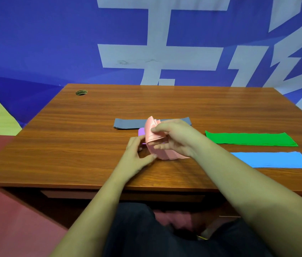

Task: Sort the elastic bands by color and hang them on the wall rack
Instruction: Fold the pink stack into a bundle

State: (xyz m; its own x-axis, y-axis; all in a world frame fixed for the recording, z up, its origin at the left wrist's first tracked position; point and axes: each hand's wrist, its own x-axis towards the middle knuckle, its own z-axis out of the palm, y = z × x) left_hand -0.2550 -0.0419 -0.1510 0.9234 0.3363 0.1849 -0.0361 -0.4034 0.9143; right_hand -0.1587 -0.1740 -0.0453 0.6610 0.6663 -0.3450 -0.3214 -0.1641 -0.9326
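Both forearms reach forward over the near edge of the brown wood-grain desk (72, 130). The right hand (176, 138), fingers curled and thumb on top, is clamped on a folded stack of flat pink elastic bands (154, 140), lifting its upper end clear of the desk near the middle. The left hand (137, 154) meets the stack's lower left edge, thumb and fingers pinching it. A small part of a purple elastic band (141, 131) shows just behind the left hand, touching the pink stack. A flat grey elastic band (128, 123) lies beyond the hands, partly hidden by them. Toward the right edge lie a flat green elastic band (250, 139) and, nearer the front, a flat light-blue elastic band (274, 159), apart from each other.
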